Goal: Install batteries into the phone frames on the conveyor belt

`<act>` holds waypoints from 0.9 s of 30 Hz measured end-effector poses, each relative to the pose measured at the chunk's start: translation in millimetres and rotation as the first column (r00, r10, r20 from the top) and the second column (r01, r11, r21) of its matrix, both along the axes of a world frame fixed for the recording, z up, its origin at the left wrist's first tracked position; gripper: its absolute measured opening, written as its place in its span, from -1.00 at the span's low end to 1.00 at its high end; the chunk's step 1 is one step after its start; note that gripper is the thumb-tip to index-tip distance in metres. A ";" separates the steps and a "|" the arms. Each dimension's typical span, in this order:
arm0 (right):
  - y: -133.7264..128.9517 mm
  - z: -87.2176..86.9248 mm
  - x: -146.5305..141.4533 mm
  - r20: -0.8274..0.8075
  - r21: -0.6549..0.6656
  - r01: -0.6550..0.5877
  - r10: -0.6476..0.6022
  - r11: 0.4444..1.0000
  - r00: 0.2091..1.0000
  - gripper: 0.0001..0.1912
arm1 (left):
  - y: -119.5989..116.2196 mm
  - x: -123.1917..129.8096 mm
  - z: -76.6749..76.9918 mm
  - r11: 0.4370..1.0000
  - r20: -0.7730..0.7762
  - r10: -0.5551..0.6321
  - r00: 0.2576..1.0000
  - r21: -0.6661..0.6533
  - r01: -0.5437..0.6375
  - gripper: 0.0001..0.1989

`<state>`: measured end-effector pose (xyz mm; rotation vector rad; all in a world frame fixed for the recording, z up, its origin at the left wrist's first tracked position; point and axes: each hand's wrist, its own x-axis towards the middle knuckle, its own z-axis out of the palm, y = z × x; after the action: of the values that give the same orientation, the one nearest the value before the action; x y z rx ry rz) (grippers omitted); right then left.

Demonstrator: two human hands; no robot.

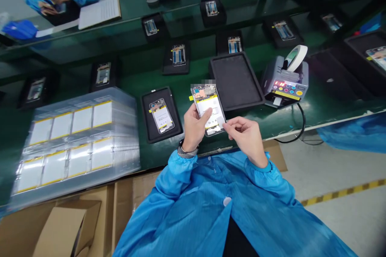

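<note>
Metal phone frame [208,108], matt tray [235,82], glossy benchtop [135,68]

The person wears a shiny blue work coat [193,213] with long, puffy sleeves. A round, pale button [227,201] sits on the chest of the coat. Each sleeve ends in a stretchy blue cuff [256,165]. A black shirt [238,241] shows where the coat opens. A dark gray wrist band [187,151] goes around the left wrist. The left hand [194,126] and right hand [245,138] are bare.
</note>
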<state>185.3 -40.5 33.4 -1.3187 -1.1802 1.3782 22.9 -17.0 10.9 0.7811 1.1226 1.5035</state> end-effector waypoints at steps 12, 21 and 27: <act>0.4 -1.3 -5.6 0.111 0.059 0.006 -0.013 0.998 0.994 -0.65 | 2.5 1.0 4.1 1.000 0.001 0.013 1.000 0.018 -0.013 -0.44; 2.1 -7.0 -0.7 0.286 0.121 -0.045 0.009 0.992 0.958 -0.64 | 3.3 0.5 1.2 0.999 -0.013 0.030 0.999 0.010 -0.030 -0.43; 14.5 -7.5 5.1 0.051 0.057 -0.073 0.070 0.996 0.996 -0.50 | 3.7 -2.9 2.6 0.999 0.048 -0.039 0.998 -0.011 0.039 -0.41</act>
<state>190.4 -25.9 25.9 -1.2862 -1.3032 1.3579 20.0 -13.3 13.5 0.7509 1.0745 1.4743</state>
